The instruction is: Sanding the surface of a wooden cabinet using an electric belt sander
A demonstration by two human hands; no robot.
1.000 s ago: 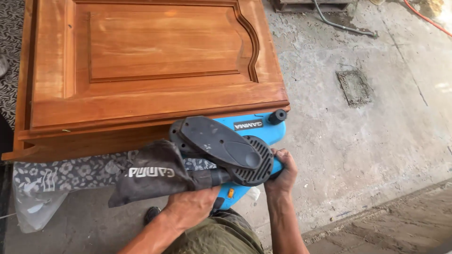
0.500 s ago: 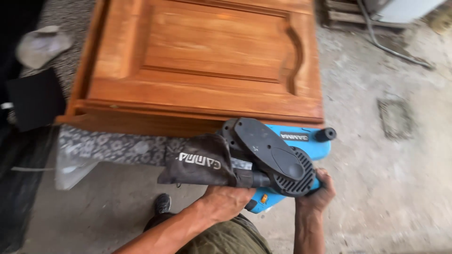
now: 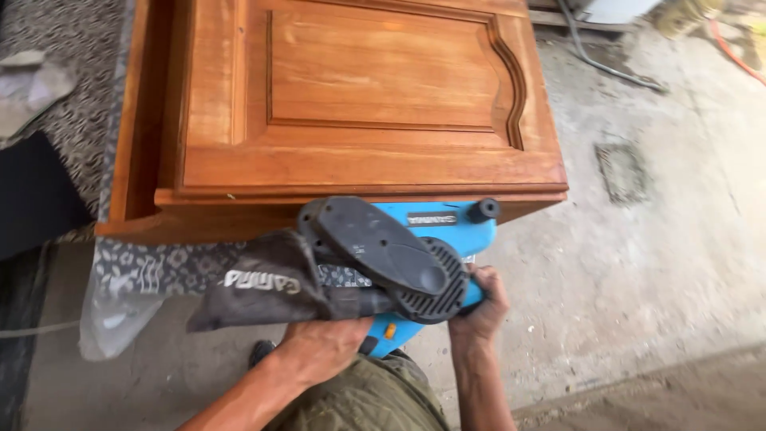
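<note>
A blue and black belt sander (image 3: pixel 399 255) is pressed against the near edge of a brown wooden cabinet door (image 3: pixel 351 104). Its dark cloth dust bag (image 3: pixel 263 283) hangs off to the left. My left hand (image 3: pixel 319 347) grips the sander's rear handle under the bag. My right hand (image 3: pixel 479 307) grips the sander's lower right side by the ribbed black cover. A small black knob (image 3: pixel 483 210) sticks out at the sander's top right.
The door lies on a patterned grey cloth (image 3: pixel 144 271) that hangs over the near edge. Rough concrete floor (image 3: pixel 662 263) spreads to the right, with a hose (image 3: pixel 606 68) at the back. My green trousers (image 3: pixel 367 399) show below.
The view swung left and then back right. The sander has stayed against the door's near edge, and both hands have kept their grip on it.
</note>
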